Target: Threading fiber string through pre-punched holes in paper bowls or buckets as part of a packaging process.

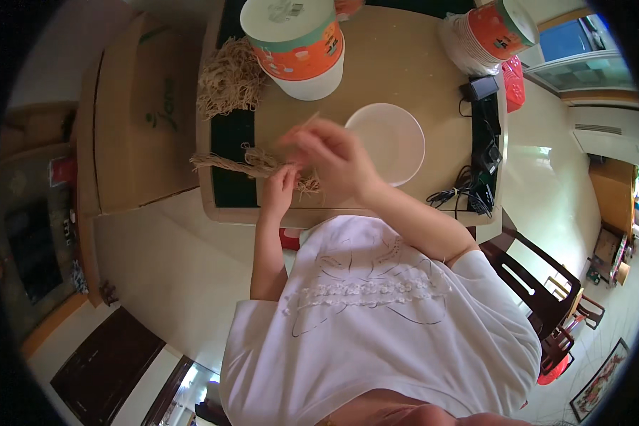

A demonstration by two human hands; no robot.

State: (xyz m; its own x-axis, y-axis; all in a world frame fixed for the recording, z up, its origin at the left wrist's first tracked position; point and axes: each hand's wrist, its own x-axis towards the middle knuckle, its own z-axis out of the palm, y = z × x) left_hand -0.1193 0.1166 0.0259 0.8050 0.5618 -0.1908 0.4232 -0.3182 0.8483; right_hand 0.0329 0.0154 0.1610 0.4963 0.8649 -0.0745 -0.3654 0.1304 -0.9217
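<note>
A loose bundle of beige, string-like strands (224,164) lies across the left part of the table, and its looped middle reaches my hands. My left hand (280,186) is closed, with its fingertips pinched on the near side of this bundle. Just above and to the right, my right hand (334,157) hovers with curled fingers. Motion smears those fingers, so whether they hold a strand is unclear. A white round bowl (397,145) stands behind my right wrist, its inside facing up. Farther left sits a larger tangled heap of the same strands (228,78).
A stack of orange-and-green paper tubs (302,53) rises at the back. Another wrapped stack (495,32) stands far right. Black adapters (481,89) and coiled cables (453,193) line the right edge of the table (433,85). A cardboard box (145,121) is left; a dark chair (539,273) stands right.
</note>
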